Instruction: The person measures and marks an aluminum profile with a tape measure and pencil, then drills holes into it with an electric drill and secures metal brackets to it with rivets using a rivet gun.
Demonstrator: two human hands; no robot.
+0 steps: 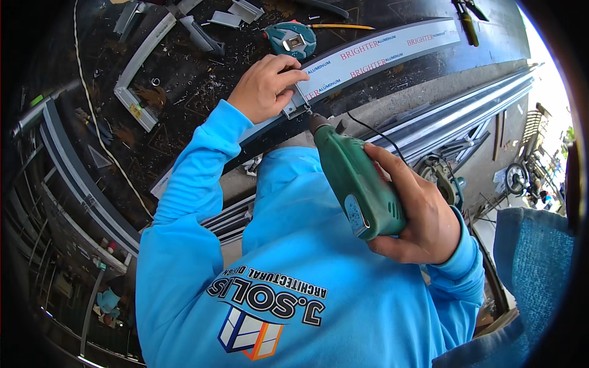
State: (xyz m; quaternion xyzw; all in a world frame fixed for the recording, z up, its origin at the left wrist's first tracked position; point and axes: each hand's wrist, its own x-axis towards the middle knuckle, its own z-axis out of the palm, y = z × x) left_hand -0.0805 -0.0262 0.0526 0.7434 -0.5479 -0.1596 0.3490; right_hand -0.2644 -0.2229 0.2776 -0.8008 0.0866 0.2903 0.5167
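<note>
The curled left hand hides part of the film-wrapped aluminum profile; at its near edge, the right hand grips a green electric drill, contact unclear.

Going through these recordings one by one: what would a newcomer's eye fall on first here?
The green drill, gripped in the right hand at the middle, its bit by a small metal piece near the left hand. Then the bright blue top filling the lower middle, and the long white strip across the upper right, a teal tape measure just beyond its near end.
</note>
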